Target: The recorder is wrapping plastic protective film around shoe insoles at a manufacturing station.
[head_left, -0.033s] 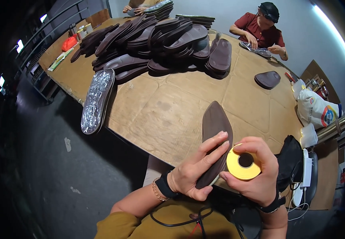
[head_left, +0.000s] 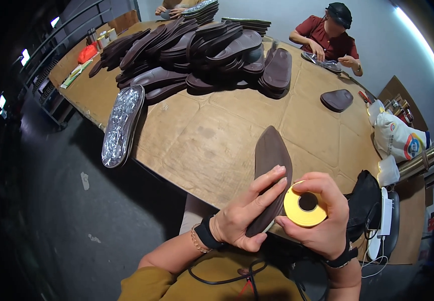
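insole (head_left: 272,155), dark brown, slants over near edge of table (head_left: 202,150). left hand (head_left: 242,215): fingers nearly straight, laid across insole, appearing to hold it. right hand (head_left: 330,226): curled round yellow tape roll (head_left: 301,217) just beside insole; contact unclear. change from prior frame: roll a hair leftward; grips same, so work seems at the same stage.
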`<action>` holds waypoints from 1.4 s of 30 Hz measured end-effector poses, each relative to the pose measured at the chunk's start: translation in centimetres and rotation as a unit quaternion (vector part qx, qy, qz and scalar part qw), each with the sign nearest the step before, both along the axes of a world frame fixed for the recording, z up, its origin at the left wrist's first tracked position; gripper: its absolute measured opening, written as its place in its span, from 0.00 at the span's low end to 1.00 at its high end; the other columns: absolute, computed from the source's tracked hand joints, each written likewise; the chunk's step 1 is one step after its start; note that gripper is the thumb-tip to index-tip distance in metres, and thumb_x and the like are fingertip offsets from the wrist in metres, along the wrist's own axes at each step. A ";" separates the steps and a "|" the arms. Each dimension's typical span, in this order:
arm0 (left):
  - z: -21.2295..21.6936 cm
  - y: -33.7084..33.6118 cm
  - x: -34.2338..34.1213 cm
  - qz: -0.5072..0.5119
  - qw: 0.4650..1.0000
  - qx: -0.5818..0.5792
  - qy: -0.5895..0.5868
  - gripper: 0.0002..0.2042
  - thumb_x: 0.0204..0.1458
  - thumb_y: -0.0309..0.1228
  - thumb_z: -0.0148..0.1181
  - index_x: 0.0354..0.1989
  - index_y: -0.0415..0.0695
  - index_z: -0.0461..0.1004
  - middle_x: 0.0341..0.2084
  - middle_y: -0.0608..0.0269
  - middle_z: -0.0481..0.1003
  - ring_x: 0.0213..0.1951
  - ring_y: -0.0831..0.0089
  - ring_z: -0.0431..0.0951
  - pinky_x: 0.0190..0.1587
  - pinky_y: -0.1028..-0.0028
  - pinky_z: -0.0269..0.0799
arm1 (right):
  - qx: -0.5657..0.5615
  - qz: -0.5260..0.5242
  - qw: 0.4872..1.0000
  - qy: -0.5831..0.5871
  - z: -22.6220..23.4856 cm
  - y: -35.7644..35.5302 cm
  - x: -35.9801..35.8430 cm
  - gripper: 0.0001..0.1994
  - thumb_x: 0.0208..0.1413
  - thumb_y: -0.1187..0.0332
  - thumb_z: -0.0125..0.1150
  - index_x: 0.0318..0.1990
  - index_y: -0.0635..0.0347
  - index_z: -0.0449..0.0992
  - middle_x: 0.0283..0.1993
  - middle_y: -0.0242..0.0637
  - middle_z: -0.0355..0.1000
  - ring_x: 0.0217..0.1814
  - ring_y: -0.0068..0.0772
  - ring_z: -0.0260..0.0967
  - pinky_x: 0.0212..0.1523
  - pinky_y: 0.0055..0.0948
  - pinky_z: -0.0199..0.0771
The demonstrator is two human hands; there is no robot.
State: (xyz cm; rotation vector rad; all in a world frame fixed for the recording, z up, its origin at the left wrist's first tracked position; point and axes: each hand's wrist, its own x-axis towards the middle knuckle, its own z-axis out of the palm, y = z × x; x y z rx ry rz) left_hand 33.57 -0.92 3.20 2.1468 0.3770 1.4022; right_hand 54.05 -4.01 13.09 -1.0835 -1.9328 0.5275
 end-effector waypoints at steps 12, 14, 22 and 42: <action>-5.0 -2.6 0.1 0.018 0.995 -0.091 0.021 0.40 0.49 0.22 0.62 0.75 0.34 0.60 0.75 0.37 0.56 0.74 0.42 0.61 0.75 0.56 0.61 | 0.019 0.000 0.991 -0.129 -5.4 -1.9 -0.7 0.27 0.41 0.69 0.85 0.50 0.61 0.78 0.50 0.47 0.73 0.47 0.50 0.74 0.47 0.39 0.77; -4.8 -2.3 -0.3 0.016 0.994 -0.107 0.021 0.40 0.49 0.25 0.64 0.74 0.34 0.61 0.74 0.36 0.57 0.73 0.41 0.63 0.73 0.56 0.62 | 0.020 0.005 0.988 -0.151 -5.4 -1.9 -0.7 0.29 0.41 0.69 0.84 0.52 0.61 0.77 0.51 0.47 0.72 0.49 0.51 0.73 0.48 0.40 0.77; -4.1 0.0 -1.5 -0.023 0.983 -0.163 0.085 0.43 0.45 0.32 0.74 0.76 0.51 0.65 0.75 0.33 0.52 0.74 0.38 0.59 0.73 0.52 0.63 | -0.032 0.041 0.983 -0.175 -3.5 -0.8 0.1 0.35 0.37 0.72 0.82 0.57 0.62 0.73 0.53 0.47 0.73 0.53 0.52 0.75 0.54 0.40 0.77; 0.3 3.7 -1.6 -0.076 0.979 -0.128 0.136 0.47 0.38 0.34 0.75 0.74 0.52 0.65 0.67 0.46 0.65 0.73 0.42 0.55 0.72 0.49 0.59 | -0.049 0.034 0.997 -0.049 -3.6 1.3 2.3 0.36 0.35 0.71 0.86 0.56 0.63 0.75 0.51 0.43 0.75 0.52 0.40 0.77 0.51 0.33 0.79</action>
